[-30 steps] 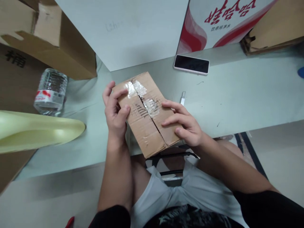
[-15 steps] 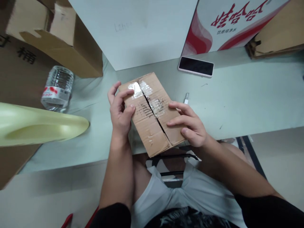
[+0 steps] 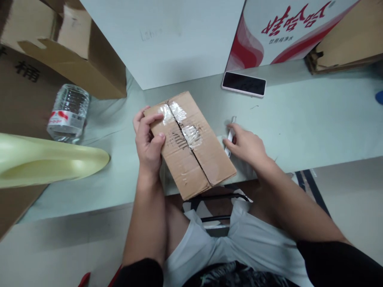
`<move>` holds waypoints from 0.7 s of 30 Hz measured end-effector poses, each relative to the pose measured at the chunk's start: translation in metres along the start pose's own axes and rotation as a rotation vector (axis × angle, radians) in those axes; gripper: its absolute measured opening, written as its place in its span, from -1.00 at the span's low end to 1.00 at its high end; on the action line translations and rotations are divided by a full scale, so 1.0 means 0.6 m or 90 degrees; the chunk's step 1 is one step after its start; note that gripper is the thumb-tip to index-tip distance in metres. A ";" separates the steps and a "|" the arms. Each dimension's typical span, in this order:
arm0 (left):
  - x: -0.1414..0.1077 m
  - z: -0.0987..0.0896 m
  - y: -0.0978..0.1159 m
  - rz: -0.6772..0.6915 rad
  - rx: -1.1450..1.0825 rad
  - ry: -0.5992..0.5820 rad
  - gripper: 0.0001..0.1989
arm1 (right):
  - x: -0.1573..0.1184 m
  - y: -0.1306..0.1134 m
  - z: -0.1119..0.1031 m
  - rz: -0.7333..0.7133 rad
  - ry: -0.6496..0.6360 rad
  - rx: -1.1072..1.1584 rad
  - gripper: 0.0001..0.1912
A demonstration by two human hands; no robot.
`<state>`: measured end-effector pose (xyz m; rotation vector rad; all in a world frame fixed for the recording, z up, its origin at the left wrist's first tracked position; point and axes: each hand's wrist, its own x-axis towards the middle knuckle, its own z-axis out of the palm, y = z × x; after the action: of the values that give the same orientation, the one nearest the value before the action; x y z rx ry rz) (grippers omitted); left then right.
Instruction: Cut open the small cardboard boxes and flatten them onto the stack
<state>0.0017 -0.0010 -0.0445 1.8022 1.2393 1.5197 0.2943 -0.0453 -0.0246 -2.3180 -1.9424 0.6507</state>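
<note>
While the left hand [image 3: 149, 145] grasps the taped cardboard box [image 3: 190, 153], the right hand [image 3: 247, 145] touches the white cutter [image 3: 230, 135] beside it, its grip unclear.

This is looking like an indoor workspace, home or office being unclear: left of the gripping left hand [image 3: 149, 144], a carton [image 3: 106, 77] and water bottle [image 3: 68, 114] are sitting on a table [image 3: 314, 119]; right of it, a phone [image 3: 243, 84] is lying.
</note>
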 end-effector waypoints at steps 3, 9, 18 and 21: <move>0.000 0.002 -0.001 -0.005 -0.008 0.001 -0.42 | 0.000 -0.004 0.007 -0.003 0.009 -0.008 -0.38; -0.002 0.014 -0.001 0.022 -0.017 -0.008 -0.45 | 0.019 0.007 -0.012 -0.113 0.167 0.516 -0.52; -0.017 0.062 0.029 0.112 -0.011 -0.135 -0.49 | -0.012 -0.048 -0.096 -0.325 0.247 0.891 -0.70; -0.022 0.069 0.033 0.127 -0.018 -0.146 -0.50 | -0.051 -0.079 -0.107 -0.332 0.223 0.795 -0.64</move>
<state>0.0476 -0.0137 -0.0467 2.0650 0.9483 1.3754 0.2686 -0.0499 0.0567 -1.0260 -1.2420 0.9157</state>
